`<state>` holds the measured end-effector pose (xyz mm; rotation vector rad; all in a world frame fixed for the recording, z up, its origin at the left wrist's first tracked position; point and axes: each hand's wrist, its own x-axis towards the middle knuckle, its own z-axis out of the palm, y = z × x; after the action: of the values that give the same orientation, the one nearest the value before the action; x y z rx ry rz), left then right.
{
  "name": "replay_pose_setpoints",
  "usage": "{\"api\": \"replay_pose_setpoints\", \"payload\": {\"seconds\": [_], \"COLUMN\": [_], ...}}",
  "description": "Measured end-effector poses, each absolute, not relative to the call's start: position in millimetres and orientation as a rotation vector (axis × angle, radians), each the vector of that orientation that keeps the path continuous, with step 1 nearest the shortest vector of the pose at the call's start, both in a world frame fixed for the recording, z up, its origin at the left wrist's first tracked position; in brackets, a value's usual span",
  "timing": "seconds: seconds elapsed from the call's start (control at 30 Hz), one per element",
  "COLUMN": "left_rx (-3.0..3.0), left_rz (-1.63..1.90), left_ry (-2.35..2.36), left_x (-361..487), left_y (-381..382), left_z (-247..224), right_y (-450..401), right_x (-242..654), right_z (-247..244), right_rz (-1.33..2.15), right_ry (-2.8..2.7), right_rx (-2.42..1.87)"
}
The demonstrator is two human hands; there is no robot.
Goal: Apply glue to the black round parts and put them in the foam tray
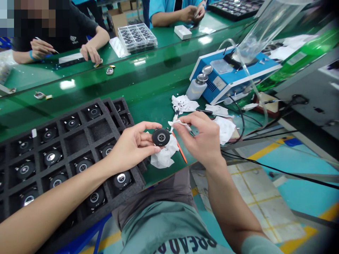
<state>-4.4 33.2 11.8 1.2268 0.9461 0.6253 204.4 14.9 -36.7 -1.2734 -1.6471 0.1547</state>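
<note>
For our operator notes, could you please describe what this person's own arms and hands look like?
The left hand and right hand are bare, with no gloves, rings or wristbands visible. The left forearm and right forearm are uncovered. A short pale green T-shirt sleeve shows at the right arm, and the shirt front carries dark printed lettering.

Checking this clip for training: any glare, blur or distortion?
In the head view, white glare patches streak the green bench, the frame tilts with wide-angle bowing, corners darken at right, and a mosaic blur covers the top left; the round black device stays sharp.
</note>
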Motion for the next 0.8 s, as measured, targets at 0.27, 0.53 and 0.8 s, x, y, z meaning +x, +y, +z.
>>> {"api": "replay_pose_setpoints", "payload": {"seconds": [0.27, 0.53, 0.8], "left_rx": [1.192, 1.289, 1.21], "left_rz": [0.616, 0.554, 0.612], "left_ry": [0.98, 0.993, 0.99], "left_x": [-3.2, -1.6, -2.5], "left_y": [33.6, 31.8, 33.6], "left_z": [11.5, 11.2, 10.9], "right_y": [-8.5, 8.7, 9.0], "right_x": [204.1, 177.4, 197.2], "right_z": [-27.6, -30.6, -50.2], "right_rz": [0.243, 0.251, 1.148], "right_ry": [-1.851, -1.772, -0.941], "right_rx": [-1.104, -1.118, -1.054]}}
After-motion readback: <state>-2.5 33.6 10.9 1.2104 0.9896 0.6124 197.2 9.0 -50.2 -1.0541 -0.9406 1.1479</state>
